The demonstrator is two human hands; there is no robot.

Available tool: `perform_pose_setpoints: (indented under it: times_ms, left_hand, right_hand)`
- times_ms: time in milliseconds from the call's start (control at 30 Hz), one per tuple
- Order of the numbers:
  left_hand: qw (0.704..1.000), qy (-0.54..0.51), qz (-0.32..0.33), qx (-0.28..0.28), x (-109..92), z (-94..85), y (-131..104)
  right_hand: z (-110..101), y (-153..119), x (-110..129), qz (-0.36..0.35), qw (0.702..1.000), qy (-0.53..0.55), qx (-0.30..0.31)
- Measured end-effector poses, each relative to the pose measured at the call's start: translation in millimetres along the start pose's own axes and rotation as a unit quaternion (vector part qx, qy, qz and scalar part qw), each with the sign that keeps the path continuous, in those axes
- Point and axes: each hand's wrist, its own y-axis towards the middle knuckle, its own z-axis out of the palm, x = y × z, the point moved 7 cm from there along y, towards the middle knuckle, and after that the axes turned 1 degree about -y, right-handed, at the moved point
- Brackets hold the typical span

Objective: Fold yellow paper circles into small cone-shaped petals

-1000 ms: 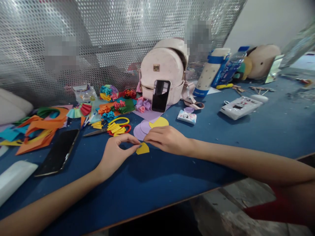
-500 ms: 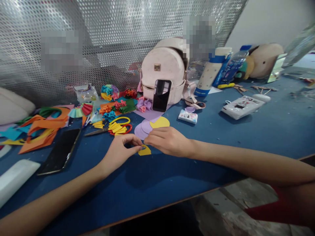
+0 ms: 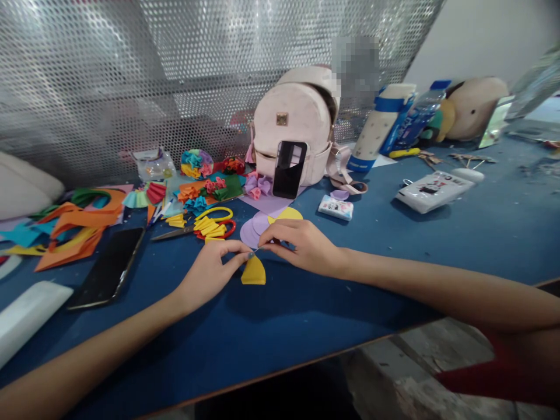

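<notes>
A folded yellow paper wedge hangs with its narrow end up at the fingertips of my left hand, which pinches it. Close beside it, the thumb and forefinger of my right hand are pinched together by the wedge's tip. Something thin and pale seems to run between the two hands, too small to make out. Just behind them lie purple paper circles and a yellow paper circle. Left of these are scissors with red and yellow handles, partly under pleated yellow paper pieces.
A dark phone lies left, near orange paper scraps. Another phone leans on a pale backpack. Folded paper flowers sit at the back. A tissue pack, a white packet and a tumbler stand right.
The yellow paper has turned and now shows as a larger wedge hanging below my fingers. My right hand has lifted slightly, its thumb and forefinger now showing in a pinch.
</notes>
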Motion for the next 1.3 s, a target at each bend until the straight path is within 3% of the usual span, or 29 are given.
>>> perform_pose_setpoints:
  times_ms: [300, 633, 867, 1033, 1133, 1300]
  left_hand:
    - [0.995, -0.088, -0.042, 0.006, 12, 2.2, 2]
    - [0.988, -0.13, -0.083, 0.002, 18, 4.9, 1]
    - [0.995, -0.087, -0.042, 0.004, 3, 3.9, -1]
    - [0.998, 0.03, 0.029, -0.053, -16, -3.7, -8]
    - [0.997, 0.014, 0.03, -0.067, -14, -6.0, -8]
    - [0.999, -0.032, 0.019, -0.025, -3, -2.1, -2]
  right_hand:
    - [-3, 2, -4, 0.026, 0.999, 0.039, -0.016]
    - [-2, 2, 1, 0.0, 0.999, 0.043, 0.002]
    - [7, 0, 7, -0.03, 0.999, 0.018, 0.03]
    - [10, 1, 12, -0.016, 0.999, 0.007, 0.04]
    - [9, 2, 11, 0.008, 0.999, 0.027, 0.03]
    - [8, 2, 5, 0.03, 0.997, 0.075, 0.006]
